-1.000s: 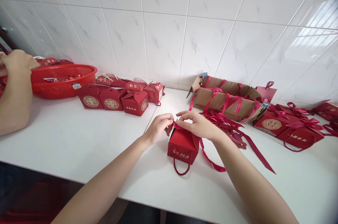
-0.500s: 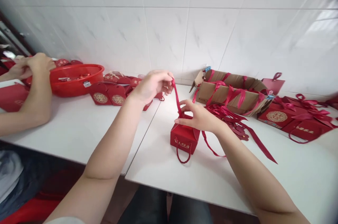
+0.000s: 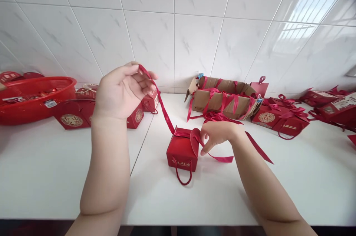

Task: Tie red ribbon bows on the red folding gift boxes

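My left hand (image 3: 125,89) is raised left of a small red gift box (image 3: 182,150). Its thumb and forefinger pinch one end of a dark red satin ribbon (image 3: 164,111); the other fingers are loosely curled. From there the ribbon slants down taut to the box's left flap and crosses the top. My right hand (image 3: 218,135) is curled at the box's round right flap, thumb and fingers closed about its edge where the ribbon comes out; some fingertips are hidden. The ribbon's short tail lies on the table right of the box. A cord handle (image 3: 184,182) hangs at the front.
A cardboard tray (image 3: 219,104) draped with ribbons stands by the tiled wall, with loose ribbons before it. Finished red boxes with bows (image 3: 289,119) sit at right. Other red boxes (image 3: 73,115) and a red plastic basin (image 3: 30,97) stand at left.
My left hand has drawn the ribbon up and left, lengthening the taut stretch. My right hand has gone from the box's top to its right flap. The view has swung right.
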A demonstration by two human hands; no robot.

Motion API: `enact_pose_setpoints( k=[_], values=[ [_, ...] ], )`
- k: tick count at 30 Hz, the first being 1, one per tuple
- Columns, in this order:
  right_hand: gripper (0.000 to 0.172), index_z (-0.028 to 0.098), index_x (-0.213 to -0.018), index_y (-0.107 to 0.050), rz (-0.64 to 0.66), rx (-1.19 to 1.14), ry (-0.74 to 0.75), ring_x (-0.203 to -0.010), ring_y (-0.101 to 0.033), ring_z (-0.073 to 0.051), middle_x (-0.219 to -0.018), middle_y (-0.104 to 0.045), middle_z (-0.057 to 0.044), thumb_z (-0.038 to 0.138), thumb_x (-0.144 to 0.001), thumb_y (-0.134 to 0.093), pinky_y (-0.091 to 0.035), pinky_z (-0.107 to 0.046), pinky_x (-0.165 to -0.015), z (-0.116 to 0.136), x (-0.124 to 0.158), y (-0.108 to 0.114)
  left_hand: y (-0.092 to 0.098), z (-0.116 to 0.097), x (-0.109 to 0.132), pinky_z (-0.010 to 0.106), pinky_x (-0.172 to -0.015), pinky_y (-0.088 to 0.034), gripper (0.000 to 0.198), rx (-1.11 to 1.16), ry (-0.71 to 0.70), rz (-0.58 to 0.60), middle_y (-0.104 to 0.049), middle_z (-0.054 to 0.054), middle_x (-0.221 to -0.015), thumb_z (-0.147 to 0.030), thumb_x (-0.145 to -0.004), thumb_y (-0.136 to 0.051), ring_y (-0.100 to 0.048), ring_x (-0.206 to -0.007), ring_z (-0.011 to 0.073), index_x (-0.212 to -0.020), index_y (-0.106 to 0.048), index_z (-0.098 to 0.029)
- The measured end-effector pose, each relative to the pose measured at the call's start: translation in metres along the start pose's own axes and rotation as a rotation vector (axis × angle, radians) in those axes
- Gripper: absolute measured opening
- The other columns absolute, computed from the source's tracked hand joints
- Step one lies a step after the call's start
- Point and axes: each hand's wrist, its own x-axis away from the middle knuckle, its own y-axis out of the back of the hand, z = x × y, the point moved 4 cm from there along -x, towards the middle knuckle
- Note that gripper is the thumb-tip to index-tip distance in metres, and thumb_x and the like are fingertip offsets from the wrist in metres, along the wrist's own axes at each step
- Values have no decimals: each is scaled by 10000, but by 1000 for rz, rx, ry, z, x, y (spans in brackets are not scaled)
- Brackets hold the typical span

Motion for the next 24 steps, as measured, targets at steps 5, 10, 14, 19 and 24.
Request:
enact_pose_setpoints(
  k=[5,10,14,19,24],
  values=[
    [381,234,-751,-706,-14,1,34,-728,-602,-231,-827,-659,-43,594,-630,-668,-388,-299,-549,-2,-3,0,7,-4,0,241,-628,-413,139,82,-75,-51,-597,36,-735,-166,-880,-390,-557,-698,114,-803,-493,-115],
    [257,198,-673,-603,-31,34,-44,-627,-533,-166,-734,-570,-21,447,-670,-666,-318,-266,-494,-9,9,10,17,-1,-7,331,-484,-444,130,88,-104,-166,-612,53,-675,-243,-680,-661,-564,-749,251,-718,-562,-318],
    [180,218,-795,-539,-128,-118,-136,-507,-496,-118,-721,-567,3,347,-716,-636,-333,-256,-452,-16,36,24,18,-5,-6,327,-458,-456,86,63,-171,-189,-637,49,-690,-252,-686,-663,-592,-734,241,-676,-586,-290],
    [137,245,-897,-518,-380,-211,-71,-528,-519,-121,-760,-579,1,319,-796,-574,-395,-262,-479,-24,73,36,18,-6,-5,320,-467,-438,74,16,-199,-148,-661,50,-745,-271,-735,-644,-576,-694,205,-669,-613,-256],
    [157,219,-784,-500,-602,-309,166,-577,-457,-108,-689,-509,14,325,-814,-612,-390,-239,-496,-14,93,43,26,-3,-7,377,-575,-480,109,44,-192,-226,-670,22,-702,-329,-716,-723,-592,-840,260,-707,-616,-314]
  ],
)
